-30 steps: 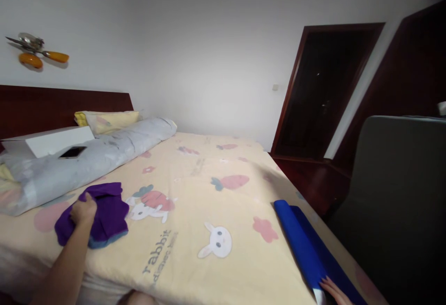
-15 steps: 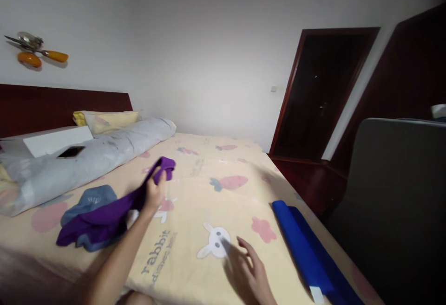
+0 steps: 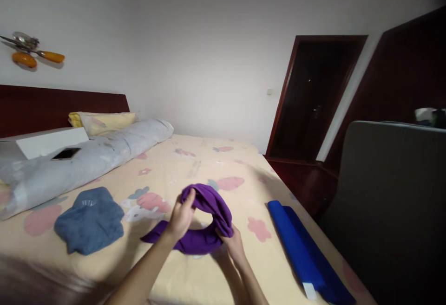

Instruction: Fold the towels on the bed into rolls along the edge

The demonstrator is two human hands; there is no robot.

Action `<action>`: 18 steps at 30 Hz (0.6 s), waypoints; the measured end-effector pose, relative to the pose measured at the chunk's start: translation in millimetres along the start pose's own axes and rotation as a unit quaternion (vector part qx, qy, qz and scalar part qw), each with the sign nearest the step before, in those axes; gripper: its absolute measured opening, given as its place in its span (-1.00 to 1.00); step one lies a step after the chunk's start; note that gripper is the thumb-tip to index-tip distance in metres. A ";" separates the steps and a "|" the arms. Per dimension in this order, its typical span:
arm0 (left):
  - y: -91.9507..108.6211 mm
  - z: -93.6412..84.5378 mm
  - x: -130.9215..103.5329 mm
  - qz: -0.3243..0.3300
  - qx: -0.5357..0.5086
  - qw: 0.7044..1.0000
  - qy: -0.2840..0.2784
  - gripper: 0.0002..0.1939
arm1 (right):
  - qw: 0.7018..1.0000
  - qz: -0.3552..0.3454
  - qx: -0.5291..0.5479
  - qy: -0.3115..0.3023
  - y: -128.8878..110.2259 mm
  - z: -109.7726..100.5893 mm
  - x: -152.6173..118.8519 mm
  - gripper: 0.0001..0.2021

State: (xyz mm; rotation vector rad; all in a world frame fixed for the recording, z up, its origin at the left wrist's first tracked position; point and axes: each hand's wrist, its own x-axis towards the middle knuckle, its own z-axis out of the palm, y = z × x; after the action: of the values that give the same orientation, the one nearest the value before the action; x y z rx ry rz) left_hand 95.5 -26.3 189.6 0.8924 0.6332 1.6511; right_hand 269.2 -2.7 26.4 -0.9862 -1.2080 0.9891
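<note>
A purple cloth (image 3: 221, 207) is bunched into a curved loop above the bed's middle. My left hand (image 3: 183, 214) is closed on its upper left part, and my right hand (image 3: 232, 242) grips the loop's lower right side. One pointed end of the cloth trails out to the left, beyond my left wrist. On the sheet to the left lies a crumpled blue-grey cloth (image 3: 89, 221), apart from the purple one. A folded bright blue cloth (image 3: 301, 249) with a white tag rests near the bed's right edge.
A long grey bolster (image 3: 104, 154) crosses the bed's upper left, bearing a phone (image 3: 66, 153) near a white box (image 3: 52, 141). Behind is a yellow pillow (image 3: 108, 121). A grey chair back (image 3: 390, 193) stands at right, beside the patterned bed (image 3: 223, 156).
My left hand has carried the purple cloth rightward off the blue-grey one. My right hand, earlier open over the sheet, has taken hold of it. The view has shifted slightly.
</note>
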 end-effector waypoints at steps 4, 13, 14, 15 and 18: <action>35.3 -22.1 28.0 0.075 -0.006 0.993 0.091 -0.51 | 0.997 -0.036 -0.071 0.007 -39.2 -49.3 7.3 -0.54; 55.7 -73.7 49.3 0.004 0.187 0.981 0.055 -0.44 | 0.948 -0.018 -0.266 -0.174 -123.7 -115.5 26.7 -0.77; 57.9 -79.0 50.4 0.007 0.209 0.977 0.047 -0.45 | 0.944 -0.026 -0.283 -0.164 -126.9 -122.3 30.1 -0.77; 60.1 -84.2 51.5 0.009 0.230 0.972 0.039 -0.45 | 0.940 -0.041 -0.305 -0.149 -128.8 -129.2 33.8 -0.77; 66.3 -98.3 54.4 0.017 0.268 0.962 0.042 -0.43 | 0.915 -0.078 -0.382 -0.100 -125.2 -149.5 44.5 -0.74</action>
State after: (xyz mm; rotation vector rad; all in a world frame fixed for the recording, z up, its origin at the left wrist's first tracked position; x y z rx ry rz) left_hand -28.5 13.3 197.9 1.2239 1.1631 1.5773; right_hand 430.6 -4.2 144.5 -1.3772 -1.8835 0.4787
